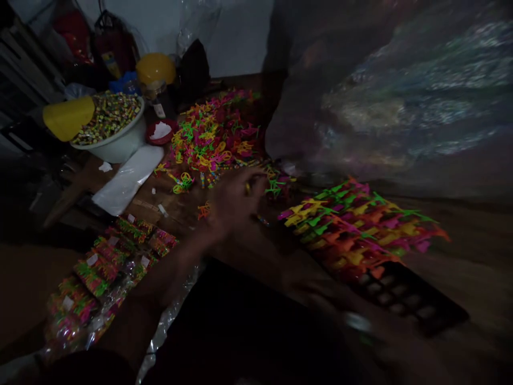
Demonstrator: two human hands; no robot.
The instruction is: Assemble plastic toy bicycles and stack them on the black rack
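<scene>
My left hand [234, 203] reaches forward over the wooden table [460, 240] to the near edge of a heap of neon plastic pieces [212, 136]. Its fingers are curled, with a small yellowish bit showing at the fingertips. My right hand [356, 321] is low at the right, dark and smeared by motion. It lies at the near end of a black tray with cells [404, 297]. The tray's far half is covered with pink, orange, yellow and green plastic pieces [356, 230].
A white bowl of small sweets [114, 136] with a yellow scoop [68, 117] stands at the back left. Beside it are a yellow-lidded jar [155, 72] and a white packet [128, 179]. Filled clear packets [100, 267] lie at the left. A large clear plastic sheet [401, 96] hangs at the right.
</scene>
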